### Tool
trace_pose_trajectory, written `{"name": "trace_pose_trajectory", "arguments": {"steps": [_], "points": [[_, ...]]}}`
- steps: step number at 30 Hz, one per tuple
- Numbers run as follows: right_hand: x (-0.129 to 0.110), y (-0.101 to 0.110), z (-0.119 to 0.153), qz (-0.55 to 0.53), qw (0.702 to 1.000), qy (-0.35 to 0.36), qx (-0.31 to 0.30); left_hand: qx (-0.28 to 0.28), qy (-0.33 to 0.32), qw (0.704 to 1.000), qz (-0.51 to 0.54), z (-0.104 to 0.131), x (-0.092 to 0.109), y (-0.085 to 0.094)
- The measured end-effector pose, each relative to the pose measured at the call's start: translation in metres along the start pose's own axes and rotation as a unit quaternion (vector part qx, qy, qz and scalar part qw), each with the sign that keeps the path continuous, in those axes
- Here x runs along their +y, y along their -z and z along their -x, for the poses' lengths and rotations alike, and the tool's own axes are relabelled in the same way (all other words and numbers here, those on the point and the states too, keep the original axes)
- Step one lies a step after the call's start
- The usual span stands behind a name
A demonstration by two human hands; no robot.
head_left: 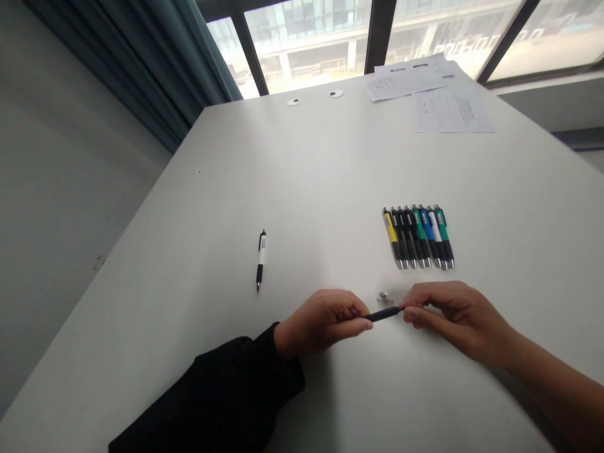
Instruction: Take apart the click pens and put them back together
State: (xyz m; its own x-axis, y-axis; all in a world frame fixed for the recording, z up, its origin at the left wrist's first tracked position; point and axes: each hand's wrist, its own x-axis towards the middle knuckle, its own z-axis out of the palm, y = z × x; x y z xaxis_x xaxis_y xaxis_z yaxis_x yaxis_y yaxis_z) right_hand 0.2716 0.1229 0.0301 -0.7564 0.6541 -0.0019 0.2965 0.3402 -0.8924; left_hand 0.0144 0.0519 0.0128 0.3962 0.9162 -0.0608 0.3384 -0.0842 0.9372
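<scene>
Between my two hands lies a dark pen barrel (pixel 383 314), tilted slightly up to the right. My left hand (pixel 328 321) is closed round its left end, hiding that end. The fingertips of my right hand (pixel 453 318) are pinched at its right tip; any small part between them is too small to make out. Just behind the barrel, small metallic pen parts (pixel 384 296) rest on the white table (pixel 302 189). Further left a white pen with a black grip (pixel 261 259) lies alone, its tip toward me.
Behind my right hand several pens (pixel 419 238) lie side by side in a row, in yellow, black, green, blue and white. Printed papers (pixel 453 110) lie at the back right. Two oval cable holes (pixel 336 94) are near the back edge, before the window. A curtain (pixel 189 63) hangs at left.
</scene>
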Motion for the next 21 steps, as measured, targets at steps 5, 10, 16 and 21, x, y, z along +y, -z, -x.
{"name": "trace_pose_trajectory", "arguments": {"steps": [5, 10, 16, 21], "points": [[0.0022, -0.0019, -0.0007, 0.010, 1.000, 0.003, -0.008, 0.008, -0.031, 0.999, -0.027, 0.0006, -0.0033, -0.0026], [0.0023, -0.0025, -0.0029, 0.041, 0.999, 0.025, 0.009, 0.000, -0.019, 1.000, -0.022, 0.0012, -0.0038, -0.0021], [0.0020, -0.0038, -0.0032, 0.037, 0.999, 0.020, 0.031, -0.010, -0.003, 1.000, 0.020, 0.0015, -0.0031, -0.0019], [0.0063, -0.0052, -0.0033, -0.041, 0.999, -0.017, -0.002, -0.026, 0.008, 0.999, 0.047, 0.0025, -0.0024, -0.0017]]}}
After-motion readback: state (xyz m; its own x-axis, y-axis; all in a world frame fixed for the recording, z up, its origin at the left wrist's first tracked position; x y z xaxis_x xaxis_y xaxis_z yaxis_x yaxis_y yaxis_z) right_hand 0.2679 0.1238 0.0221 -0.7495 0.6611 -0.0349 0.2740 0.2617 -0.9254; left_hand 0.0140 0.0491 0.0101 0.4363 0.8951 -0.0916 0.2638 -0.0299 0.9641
